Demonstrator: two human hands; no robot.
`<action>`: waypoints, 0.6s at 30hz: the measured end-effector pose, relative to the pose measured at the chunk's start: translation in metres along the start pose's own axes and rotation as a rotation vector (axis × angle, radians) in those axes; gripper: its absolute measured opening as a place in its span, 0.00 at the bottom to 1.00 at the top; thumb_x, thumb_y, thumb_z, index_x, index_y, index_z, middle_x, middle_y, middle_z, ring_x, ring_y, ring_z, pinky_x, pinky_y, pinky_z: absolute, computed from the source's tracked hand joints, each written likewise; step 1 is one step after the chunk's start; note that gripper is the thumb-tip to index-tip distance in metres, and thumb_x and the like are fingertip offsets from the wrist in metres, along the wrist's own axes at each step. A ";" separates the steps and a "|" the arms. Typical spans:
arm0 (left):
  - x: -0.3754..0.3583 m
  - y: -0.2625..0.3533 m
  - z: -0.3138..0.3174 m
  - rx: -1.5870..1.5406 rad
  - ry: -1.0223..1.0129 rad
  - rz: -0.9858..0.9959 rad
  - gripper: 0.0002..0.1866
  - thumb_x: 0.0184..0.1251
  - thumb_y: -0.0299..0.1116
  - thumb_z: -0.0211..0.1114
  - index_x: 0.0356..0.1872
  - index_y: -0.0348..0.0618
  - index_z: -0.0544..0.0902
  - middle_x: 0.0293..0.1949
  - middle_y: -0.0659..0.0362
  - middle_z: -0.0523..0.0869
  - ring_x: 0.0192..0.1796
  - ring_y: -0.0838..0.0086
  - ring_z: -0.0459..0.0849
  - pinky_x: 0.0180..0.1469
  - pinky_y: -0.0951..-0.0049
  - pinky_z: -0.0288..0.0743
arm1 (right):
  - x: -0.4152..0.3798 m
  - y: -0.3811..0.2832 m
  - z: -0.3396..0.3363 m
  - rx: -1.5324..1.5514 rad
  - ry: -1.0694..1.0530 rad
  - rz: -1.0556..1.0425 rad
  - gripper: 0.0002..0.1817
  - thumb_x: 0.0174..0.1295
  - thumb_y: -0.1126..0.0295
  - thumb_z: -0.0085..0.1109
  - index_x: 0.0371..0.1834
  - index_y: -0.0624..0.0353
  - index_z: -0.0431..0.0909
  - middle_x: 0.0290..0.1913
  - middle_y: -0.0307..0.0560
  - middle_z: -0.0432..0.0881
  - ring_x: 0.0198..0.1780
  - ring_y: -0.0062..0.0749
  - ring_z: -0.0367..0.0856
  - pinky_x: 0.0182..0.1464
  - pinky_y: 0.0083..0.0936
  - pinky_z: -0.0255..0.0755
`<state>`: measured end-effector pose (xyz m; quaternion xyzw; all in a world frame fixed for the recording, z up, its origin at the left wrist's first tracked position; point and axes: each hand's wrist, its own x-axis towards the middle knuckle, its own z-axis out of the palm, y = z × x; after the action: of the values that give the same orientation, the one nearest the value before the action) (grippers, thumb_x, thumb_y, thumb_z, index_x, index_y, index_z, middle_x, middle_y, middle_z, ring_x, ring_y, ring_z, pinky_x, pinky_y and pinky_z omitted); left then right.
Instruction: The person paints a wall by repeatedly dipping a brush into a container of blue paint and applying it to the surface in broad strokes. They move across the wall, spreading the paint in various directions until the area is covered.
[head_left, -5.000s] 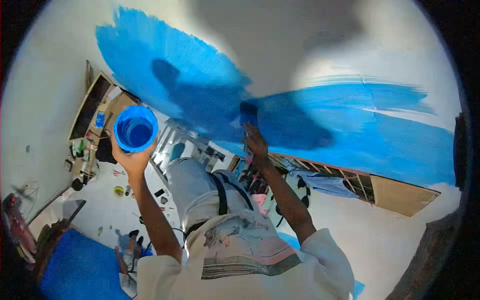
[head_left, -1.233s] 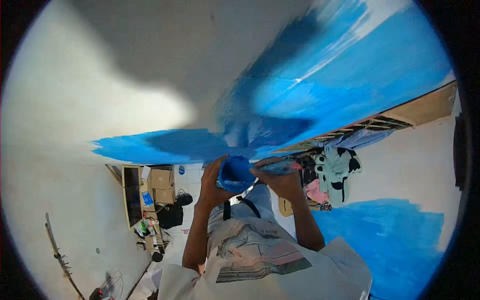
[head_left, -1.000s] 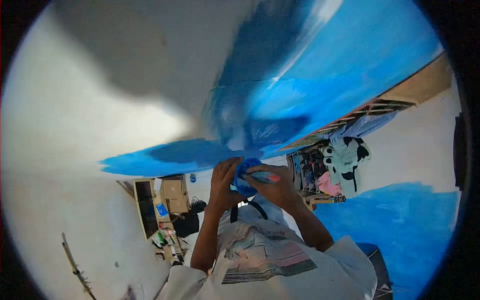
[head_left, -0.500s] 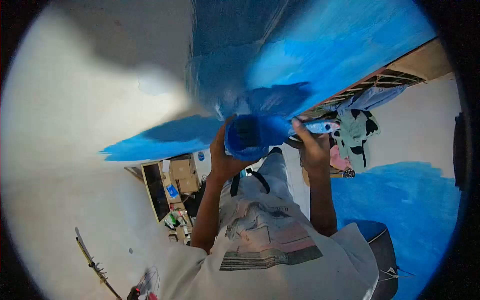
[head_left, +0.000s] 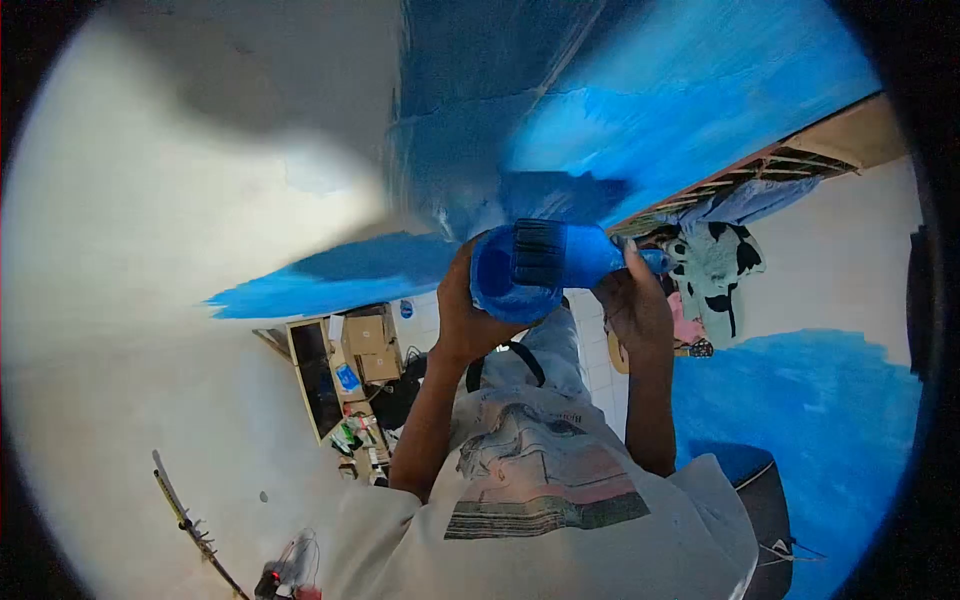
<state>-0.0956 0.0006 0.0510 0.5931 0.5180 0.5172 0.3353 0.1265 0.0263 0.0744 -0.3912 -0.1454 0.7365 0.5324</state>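
Observation:
My left hand [head_left: 458, 312] is wrapped round a blue-coated paint cup [head_left: 488, 294], its mouth facing me and blue paint coating the inside. A wide paintbrush [head_left: 590, 256] is gripped by its handle in my right hand [head_left: 637, 302], thumb along the top. Its dark bristles [head_left: 537, 254] lie over the right part of the cup's mouth, pointing left. Blue paint covers the brush's ferrule and much of the handle. Just beyond both hands is a wall [head_left: 590, 130], partly painted blue and partly pale.
A wooden-framed cabinet [head_left: 318, 380] and cardboard boxes [head_left: 370, 345] stand below on the left. To the right, a rack [head_left: 790, 160] has clothes [head_left: 715, 260] hanging by it. A dark chair back [head_left: 768, 520] is close at lower right.
My right hand has drawn the brush up and to the right; its bristles, earlier inside the cup, now show over the rim. The cup has shifted slightly right.

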 end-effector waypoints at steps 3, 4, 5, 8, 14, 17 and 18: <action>-0.002 -0.002 -0.001 0.007 0.005 0.030 0.47 0.32 0.43 0.85 0.59 0.40 0.73 0.52 0.48 0.81 0.54 0.58 0.82 0.57 0.59 0.75 | -0.008 -0.005 0.011 -0.034 0.017 -0.009 0.14 0.67 0.64 0.59 0.51 0.58 0.76 0.45 0.46 0.83 0.42 0.30 0.84 0.45 0.31 0.81; -0.004 -0.003 -0.001 0.008 0.018 0.023 0.47 0.32 0.43 0.85 0.59 0.40 0.73 0.52 0.48 0.81 0.54 0.58 0.82 0.57 0.59 0.75 | -0.013 -0.005 0.015 -0.077 0.027 -0.035 0.14 0.67 0.64 0.59 0.51 0.58 0.76 0.45 0.48 0.83 0.41 0.30 0.84 0.45 0.31 0.81; -0.005 -0.005 -0.001 0.046 0.018 0.022 0.46 0.33 0.43 0.85 0.59 0.40 0.73 0.53 0.48 0.81 0.55 0.56 0.81 0.58 0.58 0.74 | -0.016 -0.006 0.019 -0.088 0.018 -0.022 0.14 0.67 0.64 0.59 0.51 0.58 0.76 0.45 0.48 0.83 0.41 0.30 0.84 0.45 0.31 0.81; -0.011 -0.006 -0.007 0.141 0.050 0.103 0.46 0.33 0.44 0.85 0.58 0.39 0.74 0.53 0.48 0.82 0.55 0.57 0.81 0.59 0.57 0.74 | -0.034 -0.011 0.027 -0.306 0.010 -0.269 0.13 0.64 0.68 0.63 0.49 0.61 0.78 0.44 0.47 0.84 0.42 0.28 0.84 0.46 0.29 0.81; -0.016 -0.018 -0.012 0.229 0.021 0.423 0.43 0.37 0.47 0.82 0.58 0.39 0.76 0.56 0.47 0.80 0.59 0.52 0.78 0.62 0.53 0.70 | -0.063 -0.003 0.066 -1.313 -0.419 -0.571 0.16 0.53 0.73 0.71 0.46 0.61 0.83 0.47 0.53 0.85 0.49 0.38 0.85 0.51 0.32 0.79; -0.017 -0.011 -0.016 0.190 0.008 0.447 0.42 0.37 0.45 0.81 0.59 0.41 0.76 0.58 0.50 0.79 0.61 0.53 0.76 0.64 0.52 0.68 | -0.057 0.000 0.070 -1.511 -0.622 -0.558 0.22 0.52 0.75 0.67 0.54 0.59 0.79 0.52 0.57 0.82 0.51 0.48 0.83 0.54 0.37 0.78; -0.017 -0.007 -0.018 0.177 0.006 0.422 0.42 0.36 0.43 0.81 0.59 0.43 0.76 0.60 0.52 0.78 0.63 0.54 0.74 0.65 0.51 0.66 | -0.056 0.000 0.072 -1.507 -0.614 -0.556 0.22 0.52 0.75 0.67 0.54 0.59 0.79 0.52 0.57 0.82 0.51 0.48 0.83 0.54 0.37 0.78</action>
<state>-0.1132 -0.0167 0.0439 0.7139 0.4267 0.5302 0.1646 0.0804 -0.0099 0.1450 -0.3737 -0.8240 0.3593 0.2287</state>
